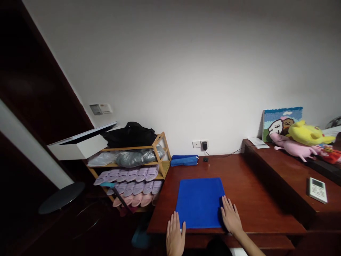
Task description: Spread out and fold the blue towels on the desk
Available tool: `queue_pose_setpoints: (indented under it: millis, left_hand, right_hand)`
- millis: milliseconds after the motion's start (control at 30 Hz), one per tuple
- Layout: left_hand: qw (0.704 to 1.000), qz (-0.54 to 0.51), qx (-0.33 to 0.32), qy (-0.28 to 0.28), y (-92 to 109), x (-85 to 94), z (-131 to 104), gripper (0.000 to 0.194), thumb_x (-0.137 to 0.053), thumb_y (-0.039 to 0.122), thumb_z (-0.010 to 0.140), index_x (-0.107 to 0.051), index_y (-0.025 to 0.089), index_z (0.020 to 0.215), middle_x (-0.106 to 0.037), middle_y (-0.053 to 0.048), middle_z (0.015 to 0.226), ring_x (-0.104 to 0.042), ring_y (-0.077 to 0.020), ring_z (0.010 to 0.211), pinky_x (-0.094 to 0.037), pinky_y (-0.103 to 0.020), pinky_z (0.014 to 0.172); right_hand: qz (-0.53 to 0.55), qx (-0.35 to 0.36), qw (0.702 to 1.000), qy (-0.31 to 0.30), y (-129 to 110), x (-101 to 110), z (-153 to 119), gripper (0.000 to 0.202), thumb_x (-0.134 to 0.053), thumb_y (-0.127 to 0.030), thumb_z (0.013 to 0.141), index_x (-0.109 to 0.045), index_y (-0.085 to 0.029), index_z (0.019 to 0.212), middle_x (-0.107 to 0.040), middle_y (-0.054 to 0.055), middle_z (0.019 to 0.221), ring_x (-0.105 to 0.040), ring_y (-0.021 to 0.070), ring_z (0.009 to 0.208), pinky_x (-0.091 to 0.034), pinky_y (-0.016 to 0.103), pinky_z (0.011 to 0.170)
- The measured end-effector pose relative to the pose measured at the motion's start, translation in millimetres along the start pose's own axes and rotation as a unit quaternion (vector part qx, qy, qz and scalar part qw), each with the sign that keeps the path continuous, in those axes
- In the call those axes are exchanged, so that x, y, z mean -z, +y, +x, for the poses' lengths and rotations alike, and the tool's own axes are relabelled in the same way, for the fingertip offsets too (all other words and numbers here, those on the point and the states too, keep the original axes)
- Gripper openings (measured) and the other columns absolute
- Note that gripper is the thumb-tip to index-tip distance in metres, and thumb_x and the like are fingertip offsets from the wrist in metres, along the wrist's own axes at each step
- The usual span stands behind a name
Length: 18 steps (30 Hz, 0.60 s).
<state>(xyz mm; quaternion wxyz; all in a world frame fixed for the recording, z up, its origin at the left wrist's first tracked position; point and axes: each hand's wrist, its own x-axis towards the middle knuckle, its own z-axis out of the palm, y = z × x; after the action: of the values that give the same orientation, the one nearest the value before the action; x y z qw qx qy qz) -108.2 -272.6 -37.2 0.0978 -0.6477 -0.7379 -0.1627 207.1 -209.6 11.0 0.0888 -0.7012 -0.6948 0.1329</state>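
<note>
A bright blue cloth [200,202] lies spread flat near the front edge of the reddish-brown table [247,199]. My left hand [175,233] rests at the cloth's lower left corner, palm down, with the thumb apart from the fingers. At the lower right edge of the cloth, my right hand [230,215] lies flat with its fingers stretched out. Neither hand grips anything. Folded blue cloths [184,160] sit at the table's back left corner, by the wall.
A wooden rack [157,156] with slippers, bags and a white box [80,148] stands left. Behind the table, a black plug [205,145] trails a cable. Plush toys [306,133] and a white device [317,190] lie on the raised surface at right. A round stool [62,197] stands far left.
</note>
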Motion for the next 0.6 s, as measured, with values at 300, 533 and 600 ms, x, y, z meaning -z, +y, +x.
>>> queue_pose_setpoints:
  millis: [300,533,600]
  left_hand:
    - [1.0,-0.015,0.006,0.012,-0.9,0.5,6.7,0.07,-0.031,0.048,0.104,-0.014,0.018,0.165,-0.035,-0.009,0.164,-0.034,-0.0277,0.151,-0.033,-0.05,0.124]
    - [0.977,-0.096,-0.177,-0.068,150.7,10.8,60.1,0.06,-0.025,0.044,0.107,-0.022,0.022,0.163,-0.031,-0.003,0.166,-0.029,-0.022,0.154,-0.03,-0.043,0.126]
    - [0.961,-0.121,-0.216,-0.126,186.9,5.5,70.3,0.06,-0.021,0.044,0.107,-0.021,0.023,0.163,-0.028,-0.001,0.167,-0.027,-0.02,0.154,-0.027,-0.041,0.127]
  right_hand:
    - [-0.032,0.005,0.999,0.0,2.0,-17.4,37.7,0.068,-0.014,-0.045,0.102,-0.018,-0.014,0.162,-0.018,0.002,0.17,-0.013,0.0231,0.157,-0.008,0.045,0.128]
    - [-0.052,0.013,0.999,-0.001,4.9,-18.2,35.2,0.066,-0.014,-0.041,0.102,-0.017,-0.013,0.162,-0.017,0.002,0.17,-0.012,0.0233,0.158,-0.008,0.045,0.127]
    - [-0.067,0.024,0.997,-0.006,6.4,-17.7,34.5,0.064,-0.016,-0.037,0.101,-0.02,-0.016,0.162,-0.017,0.002,0.17,-0.012,0.024,0.158,-0.009,0.046,0.127]
